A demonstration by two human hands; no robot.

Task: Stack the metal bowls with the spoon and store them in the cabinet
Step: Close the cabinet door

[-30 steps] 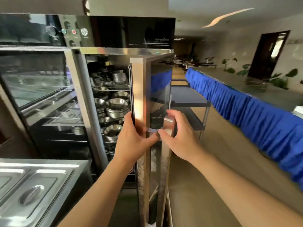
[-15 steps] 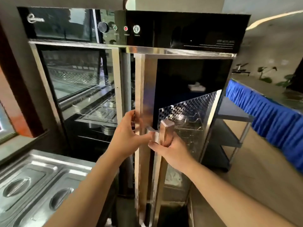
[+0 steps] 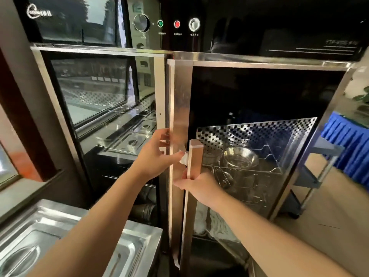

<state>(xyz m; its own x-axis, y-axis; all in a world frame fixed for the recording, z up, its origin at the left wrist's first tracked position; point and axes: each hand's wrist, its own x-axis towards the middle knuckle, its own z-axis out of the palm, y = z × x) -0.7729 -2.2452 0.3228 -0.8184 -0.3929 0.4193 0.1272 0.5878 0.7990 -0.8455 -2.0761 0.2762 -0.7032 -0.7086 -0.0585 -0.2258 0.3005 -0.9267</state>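
Observation:
The steel cabinet (image 3: 199, 56) fills the view, with two dark glass doors. Its right door (image 3: 180, 108) stands almost flush with the frame. My right hand (image 3: 196, 185) is wrapped round the door's vertical bar handle (image 3: 194, 156). My left hand (image 3: 157, 154) presses on the door's left edge, fingers bent over it and thumb by a scrap of white film. Through the right door's glass I see a metal bowl (image 3: 240, 157) on a wire shelf under a perforated steel panel (image 3: 259, 132). No spoon is clearly visible.
A steel counter with lidded food pans (image 3: 40, 236) stands at the lower left, close to the cabinet. The control panel with a dial and lamps (image 3: 165, 24) is above the doors. A blue skirted table (image 3: 347, 142) and a grey trolley shelf (image 3: 323, 148) are on the right.
The right door has swung from wide open to nearly closed, hiding the stacked bowls behind its glass. Both hands stayed on the door edge and handle, and my view turned left toward the cabinet.

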